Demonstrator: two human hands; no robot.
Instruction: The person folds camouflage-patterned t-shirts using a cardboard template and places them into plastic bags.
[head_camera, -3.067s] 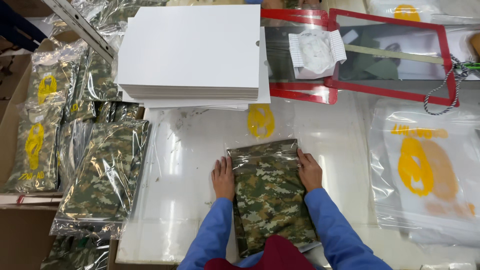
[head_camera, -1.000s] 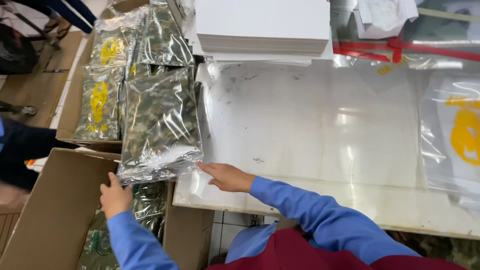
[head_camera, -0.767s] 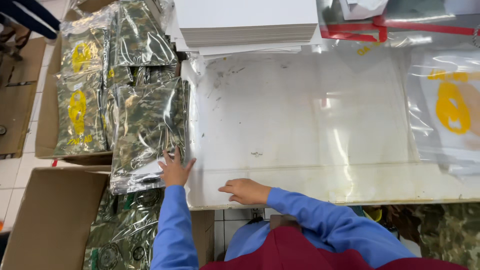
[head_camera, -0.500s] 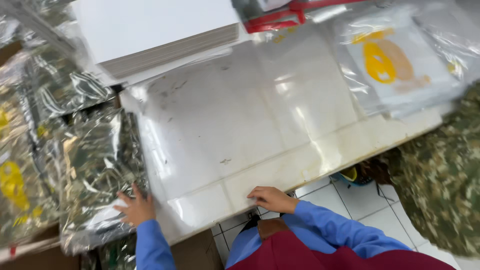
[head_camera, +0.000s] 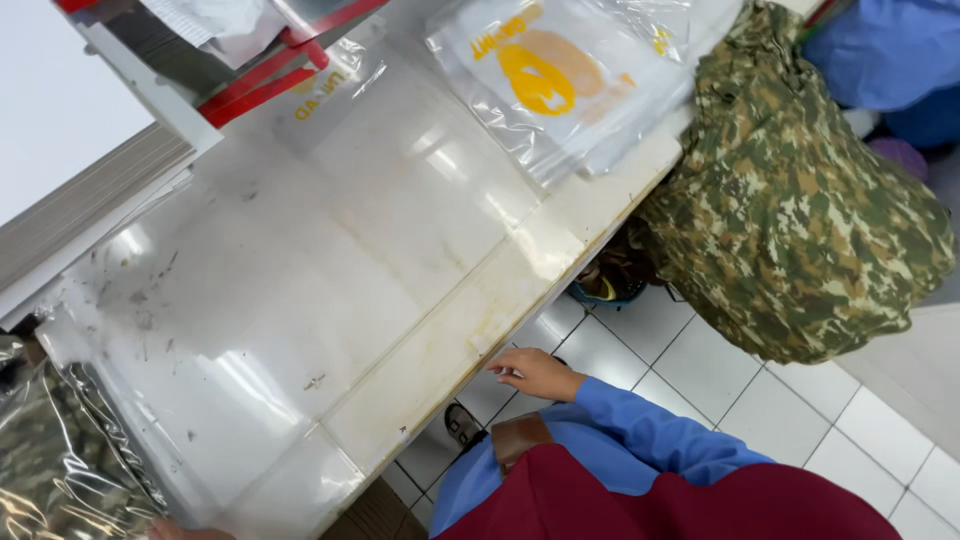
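One hand shows fully from my remote seat, the right hand (head_camera: 538, 372), empty and hanging just off the table's (head_camera: 330, 260) near edge.

Taking that white glossy table as my landmark: my right hand sits below its front edge, over the tiled floor (head_camera: 720, 370), fingers loosely curled and grasping nothing, not touching the edge. My left hand (head_camera: 185, 531) barely peeks in at the table's lower left corner; I cannot tell how its fingers stand. Beside it, off the table's left end, lie bagged camouflage garments (head_camera: 60, 470) in shiny clear plastic. On the table's far right corner rests a stack of clear bags with yellow print (head_camera: 560, 80). Past the table's right end hangs a heap of loose camouflage cloth (head_camera: 800, 210). At the table's far left sits a stack of white boards (head_camera: 70, 130).
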